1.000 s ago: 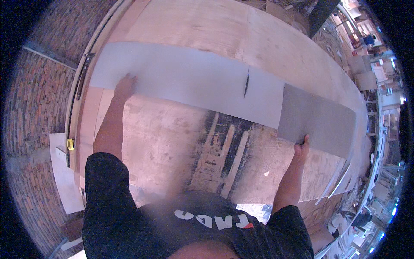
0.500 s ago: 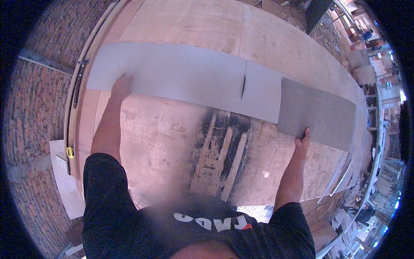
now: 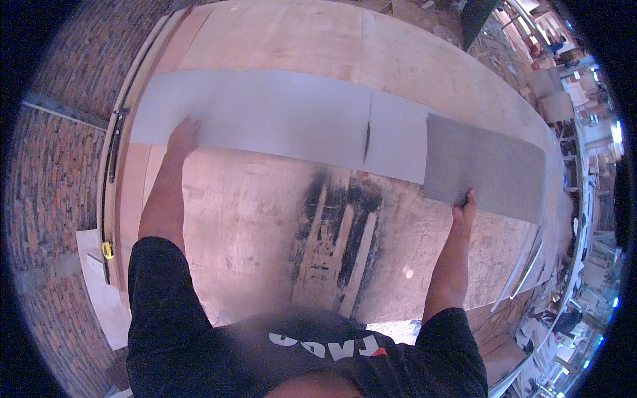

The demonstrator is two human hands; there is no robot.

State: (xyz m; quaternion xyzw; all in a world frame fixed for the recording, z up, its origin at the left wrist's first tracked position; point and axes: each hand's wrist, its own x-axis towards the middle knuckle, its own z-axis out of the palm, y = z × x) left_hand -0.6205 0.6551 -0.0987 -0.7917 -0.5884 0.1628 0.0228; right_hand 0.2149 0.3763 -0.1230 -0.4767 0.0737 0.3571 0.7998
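A long pale sheet (image 3: 285, 113) lies across the wooden table, with a dark seam or gap running across it right of centre. On its left part rests my left hand (image 3: 184, 134), fingers stretched out flat near the close edge; the fingertips look hazy. At the pale sheet's right end lies a shorter dark grey sheet (image 3: 491, 162), its left edge meeting or overlapping the pale one; I cannot tell which. My right hand (image 3: 465, 205) grips the near edge of this grey sheet, thumb on top, the other fingers mostly hidden beneath it.
Worn plywood with black stains (image 3: 345, 225) forms the table top (image 3: 232, 219). Along its left edge run a wooden strip and a dark rod, with a yellow tape measure (image 3: 107, 250) near the lower end. A brick wall (image 3: 50, 172) stands at left. Thin strips (image 3: 524, 268) lie at right.
My view has turned slightly, shifting the table in the picture. Both hands keep their places on the sheets, with no clear movement of either sheet.
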